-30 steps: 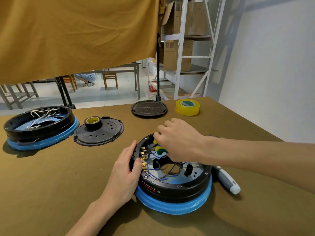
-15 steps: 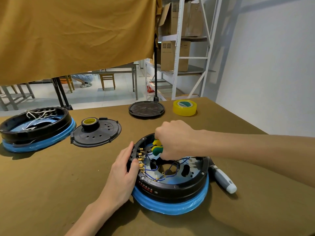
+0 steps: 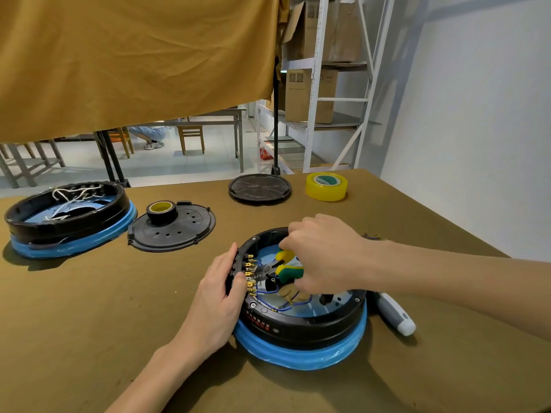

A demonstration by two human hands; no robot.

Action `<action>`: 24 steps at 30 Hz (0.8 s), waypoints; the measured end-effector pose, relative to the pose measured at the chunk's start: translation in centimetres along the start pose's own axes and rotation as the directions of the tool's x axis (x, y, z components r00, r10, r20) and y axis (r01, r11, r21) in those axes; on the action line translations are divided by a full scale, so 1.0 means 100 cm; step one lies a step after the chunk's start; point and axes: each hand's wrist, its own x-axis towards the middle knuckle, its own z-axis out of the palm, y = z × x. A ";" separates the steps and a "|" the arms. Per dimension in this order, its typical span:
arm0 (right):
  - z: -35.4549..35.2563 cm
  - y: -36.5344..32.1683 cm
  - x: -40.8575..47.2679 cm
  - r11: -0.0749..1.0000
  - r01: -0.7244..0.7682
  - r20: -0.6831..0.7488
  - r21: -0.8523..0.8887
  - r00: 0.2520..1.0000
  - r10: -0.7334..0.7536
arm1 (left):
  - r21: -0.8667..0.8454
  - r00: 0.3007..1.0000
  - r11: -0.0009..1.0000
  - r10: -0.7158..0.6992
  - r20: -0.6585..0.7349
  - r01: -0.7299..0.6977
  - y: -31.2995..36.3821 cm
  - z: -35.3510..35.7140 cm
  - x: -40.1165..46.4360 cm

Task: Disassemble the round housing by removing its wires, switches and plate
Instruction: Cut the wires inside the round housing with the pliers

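The round black housing (image 3: 301, 324) with a blue band at its base sits in front of me on the table. Inside it are blue wires (image 3: 277, 305) and a row of brass terminals (image 3: 250, 274) on the left wall. My left hand (image 3: 222, 296) grips the housing's left rim, thumb inside next to the terminals. My right hand (image 3: 323, 254) holds yellow-green handled pliers (image 3: 281, 266), whose jaws point left and meet the terminals.
A second housing (image 3: 68, 219) with white wires stands at the far left. A perforated black plate (image 3: 173, 229) carries a black tape roll. Another black lid (image 3: 259, 187) and yellow tape (image 3: 326, 186) lie at the back. A grey-white tool (image 3: 396, 314) lies right of the housing.
My right hand has turned and lifted a little, bringing the pliers' handles into view and their jaws onto the terminals. The left hand keeps its hold on the rim.
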 end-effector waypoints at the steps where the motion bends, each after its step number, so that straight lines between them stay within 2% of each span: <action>1: 0.002 -0.003 0.002 1.000 0.002 0.005 -0.006 1.000 -0.002 | 0.001 1.000 1.000 0.002 0.002 -0.002 0.000 0.000 0.000; 12: 0.002 0.003 0.006 0.999 -0.012 -0.104 -0.044 0.995 0.008 | 0.016 1.000 1.000 0.016 0.011 -0.016 0.002 -0.001 0.000; 19: -0.001 0.000 0.019 0.999 0.009 -0.033 -0.045 0.999 -0.011 | 0.009 1.000 1.000 0.003 0.026 -0.004 0.004 -0.002 -0.001; 24: -0.003 0.000 0.023 0.997 0.023 -0.055 -0.070 0.998 -0.027 | 0.018 1.000 1.000 0.014 0.008 -0.015 0.004 -0.001 0.000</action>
